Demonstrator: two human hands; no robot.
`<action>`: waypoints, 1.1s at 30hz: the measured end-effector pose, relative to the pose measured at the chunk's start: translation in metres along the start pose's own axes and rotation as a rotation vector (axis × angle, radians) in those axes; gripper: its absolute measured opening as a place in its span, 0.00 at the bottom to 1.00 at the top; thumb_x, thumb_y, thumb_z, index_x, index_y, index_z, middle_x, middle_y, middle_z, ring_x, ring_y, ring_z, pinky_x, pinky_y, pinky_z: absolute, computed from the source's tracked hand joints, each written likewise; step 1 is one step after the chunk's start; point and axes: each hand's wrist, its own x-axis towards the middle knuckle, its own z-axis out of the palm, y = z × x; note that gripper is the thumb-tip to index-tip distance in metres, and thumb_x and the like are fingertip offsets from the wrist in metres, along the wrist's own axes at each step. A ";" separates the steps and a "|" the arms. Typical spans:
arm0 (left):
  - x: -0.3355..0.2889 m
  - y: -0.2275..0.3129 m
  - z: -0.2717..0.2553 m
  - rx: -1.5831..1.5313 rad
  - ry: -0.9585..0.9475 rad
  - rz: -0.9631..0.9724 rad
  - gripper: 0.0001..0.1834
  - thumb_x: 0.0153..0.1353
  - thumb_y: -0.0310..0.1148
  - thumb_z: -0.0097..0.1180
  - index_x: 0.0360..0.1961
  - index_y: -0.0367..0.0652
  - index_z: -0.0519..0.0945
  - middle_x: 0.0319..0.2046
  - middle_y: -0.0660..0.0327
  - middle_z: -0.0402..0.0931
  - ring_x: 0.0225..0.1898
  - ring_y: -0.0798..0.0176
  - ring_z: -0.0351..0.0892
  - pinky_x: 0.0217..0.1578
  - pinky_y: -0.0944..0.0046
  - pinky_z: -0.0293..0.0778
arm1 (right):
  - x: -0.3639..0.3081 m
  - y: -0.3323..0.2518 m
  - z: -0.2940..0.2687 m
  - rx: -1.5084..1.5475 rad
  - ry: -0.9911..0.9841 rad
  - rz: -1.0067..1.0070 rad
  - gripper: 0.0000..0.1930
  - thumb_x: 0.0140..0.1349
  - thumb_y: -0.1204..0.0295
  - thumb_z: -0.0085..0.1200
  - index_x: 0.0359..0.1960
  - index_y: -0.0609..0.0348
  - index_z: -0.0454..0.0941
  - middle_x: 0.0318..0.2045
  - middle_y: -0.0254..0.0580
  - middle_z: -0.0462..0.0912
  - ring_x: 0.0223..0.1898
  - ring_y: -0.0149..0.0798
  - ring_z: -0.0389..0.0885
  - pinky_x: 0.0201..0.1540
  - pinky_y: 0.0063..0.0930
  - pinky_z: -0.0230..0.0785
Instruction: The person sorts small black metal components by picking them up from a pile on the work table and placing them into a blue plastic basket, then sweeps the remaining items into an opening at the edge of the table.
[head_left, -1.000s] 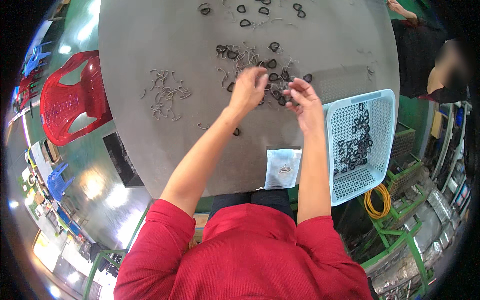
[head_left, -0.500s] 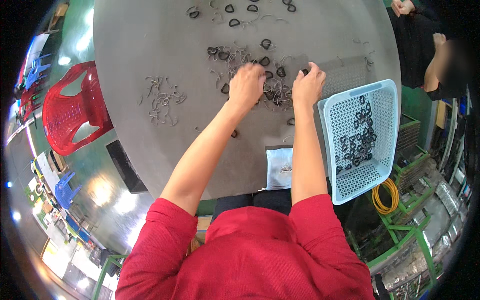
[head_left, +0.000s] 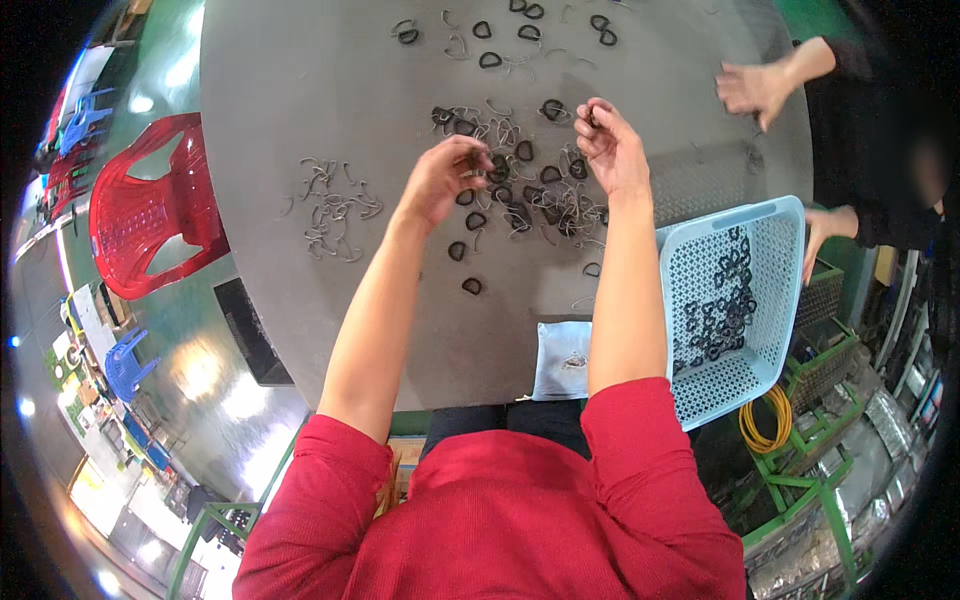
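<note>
My left hand (head_left: 445,182) hovers over the left side of a pile of black D-shaped rings (head_left: 550,174) and thin grey curved strands (head_left: 575,212). Its fingers are loosely curled and apart, slightly blurred, with a black ring close to the fingertips. To the right of the pile, my right hand (head_left: 614,152) is raised, thumb and fingers pinched on a small dark piece (head_left: 594,118) that looks like one of the black rings. Many of the rings have grey strands lying against them, and a few lie loose nearer me.
A light-blue perforated basket (head_left: 690,400) holding black rings stands at the table's right edge. Grey strands (head_left: 340,207) form a heap on the left. A pale-blue cloth pouch (head_left: 563,378) lies at the near edge. A co-worker's hand (head_left: 757,90) reaches over the table. A red chair (head_left: 150,215) stands left.
My left hand has drawn back left from the pile. My right hand has lifted farther away and now pinches a dark piece. The co-worker's hands have moved over the table and beside the basket.
</note>
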 end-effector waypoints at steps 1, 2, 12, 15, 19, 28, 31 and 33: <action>-0.002 0.010 -0.009 -0.063 -0.011 0.005 0.12 0.62 0.36 0.47 0.38 0.39 0.76 0.31 0.63 0.75 0.36 0.68 0.75 0.30 0.68 0.71 | 0.009 -0.003 0.002 -0.187 0.021 0.019 0.08 0.57 0.70 0.56 0.34 0.61 0.76 0.26 0.35 0.75 0.26 0.26 0.71 0.24 0.14 0.61; -0.002 0.018 -0.015 -0.126 -0.024 0.010 0.14 0.61 0.39 0.49 0.38 0.39 0.76 0.31 0.64 0.75 0.35 0.68 0.75 0.29 0.69 0.71 | 0.019 -0.005 0.004 -0.375 0.042 0.036 0.10 0.57 0.68 0.56 0.35 0.61 0.76 0.26 0.34 0.75 0.27 0.26 0.72 0.25 0.13 0.62; 0.040 0.034 -0.005 1.417 0.653 0.170 0.21 0.51 0.46 0.61 0.38 0.39 0.80 0.36 0.48 0.79 0.41 0.52 0.79 0.41 0.57 0.73 | 0.031 0.026 0.020 -1.858 0.242 0.068 0.11 0.50 0.61 0.59 0.32 0.51 0.80 0.34 0.42 0.83 0.39 0.46 0.80 0.41 0.38 0.70; 0.038 0.045 -0.007 1.105 0.501 0.031 0.18 0.51 0.43 0.62 0.37 0.41 0.81 0.33 0.55 0.80 0.38 0.57 0.79 0.40 0.59 0.72 | 0.026 0.029 0.010 -1.694 0.265 -0.114 0.12 0.49 0.61 0.59 0.32 0.52 0.80 0.33 0.41 0.83 0.39 0.46 0.80 0.40 0.38 0.70; 0.022 0.051 -0.018 0.767 0.315 -0.089 0.16 0.52 0.42 0.62 0.37 0.42 0.83 0.28 0.63 0.79 0.31 0.68 0.74 0.34 0.67 0.69 | 0.025 0.029 0.015 -1.710 0.323 -0.202 0.13 0.48 0.61 0.61 0.32 0.54 0.80 0.28 0.38 0.81 0.33 0.39 0.78 0.37 0.34 0.69; -0.006 0.073 -0.008 0.855 0.385 0.013 0.16 0.52 0.41 0.62 0.36 0.40 0.83 0.23 0.68 0.71 0.23 0.75 0.59 0.24 0.74 0.56 | 0.031 0.005 0.011 -1.450 0.173 0.075 0.13 0.48 0.64 0.62 0.31 0.59 0.80 0.26 0.37 0.82 0.26 0.35 0.78 0.31 0.30 0.68; -0.001 0.082 -0.014 0.634 0.295 -0.043 0.13 0.53 0.38 0.60 0.33 0.40 0.81 0.23 0.67 0.71 0.24 0.74 0.62 0.23 0.77 0.55 | 0.017 -0.018 0.029 -1.175 0.243 0.133 0.11 0.49 0.67 0.62 0.30 0.62 0.79 0.24 0.35 0.80 0.22 0.32 0.75 0.26 0.26 0.65; 0.001 0.080 -0.018 0.423 0.186 -0.067 0.12 0.55 0.38 0.60 0.33 0.40 0.79 0.24 0.67 0.71 0.25 0.73 0.63 0.23 0.78 0.55 | 0.007 -0.027 0.027 -1.119 0.281 0.180 0.10 0.50 0.69 0.61 0.30 0.62 0.79 0.23 0.34 0.79 0.22 0.31 0.74 0.25 0.25 0.63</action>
